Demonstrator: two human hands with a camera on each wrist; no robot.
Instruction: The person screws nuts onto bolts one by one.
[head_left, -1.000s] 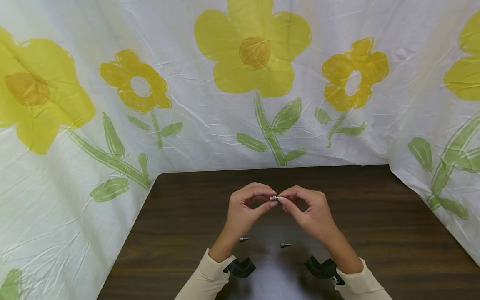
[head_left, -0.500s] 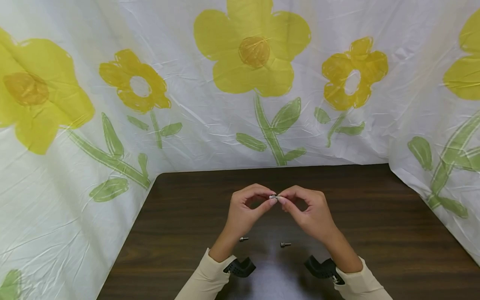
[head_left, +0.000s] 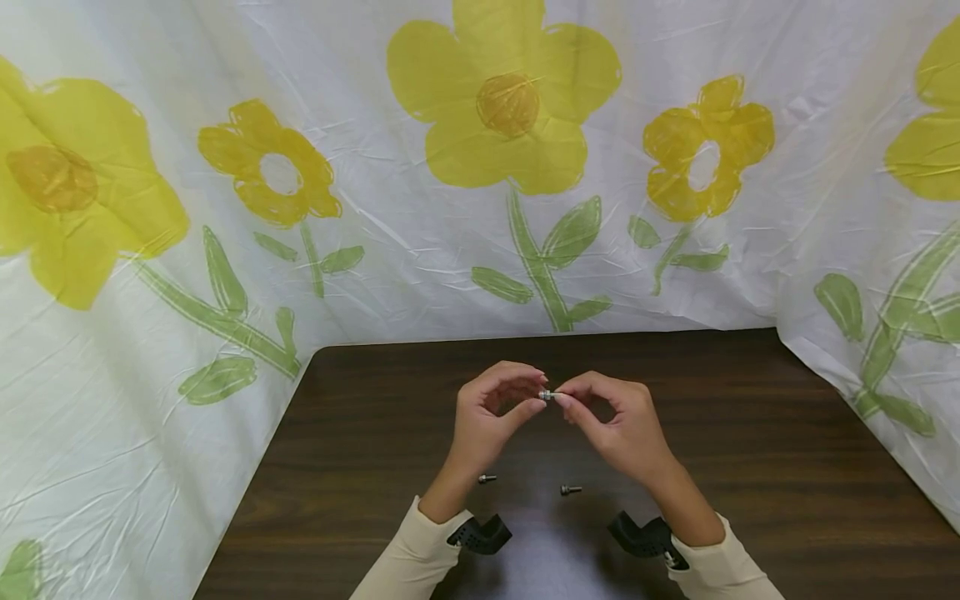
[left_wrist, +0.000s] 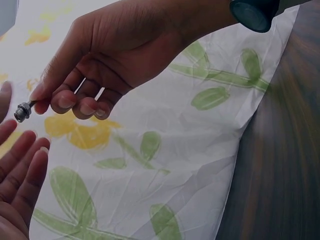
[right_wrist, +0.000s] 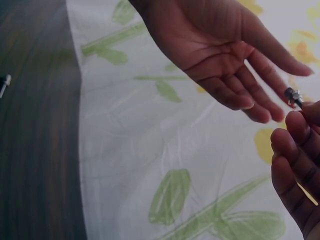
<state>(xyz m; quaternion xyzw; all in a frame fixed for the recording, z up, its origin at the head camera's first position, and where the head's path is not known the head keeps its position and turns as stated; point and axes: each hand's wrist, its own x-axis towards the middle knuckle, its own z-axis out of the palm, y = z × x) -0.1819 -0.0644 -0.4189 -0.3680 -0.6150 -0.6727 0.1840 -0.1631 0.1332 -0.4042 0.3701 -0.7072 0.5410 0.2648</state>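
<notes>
A small metal bolt (head_left: 547, 395) with what looks like a nut or washers near its head is held above the table. The thumb and forefinger of my right hand (head_left: 626, 425) pinch it by the shank end. My left hand (head_left: 480, 417) is just beside the other end, thumb and fingers parted around the head without gripping it. In the left wrist view the nutted end of the bolt sticks out from the right hand (left_wrist: 120, 45) towards the left fingers (left_wrist: 31, 175). Seen from the right wrist, the left hand (right_wrist: 220, 60) has its thumb spread away.
Two more small bolts lie on the dark wooden table (head_left: 360, 450): one bolt (head_left: 487, 478) near the left wrist, another bolt (head_left: 571, 490) between the forearms. A white cloth (head_left: 420, 267) with yellow flowers hangs behind and at both sides. Both wrists wear black camera mounts (head_left: 483, 535).
My left thumb and fingers pinched the bolt's head end earlier and have now parted from it. The right hand keeps its pinch in nearly the same place. The bolts on the table have not moved.
</notes>
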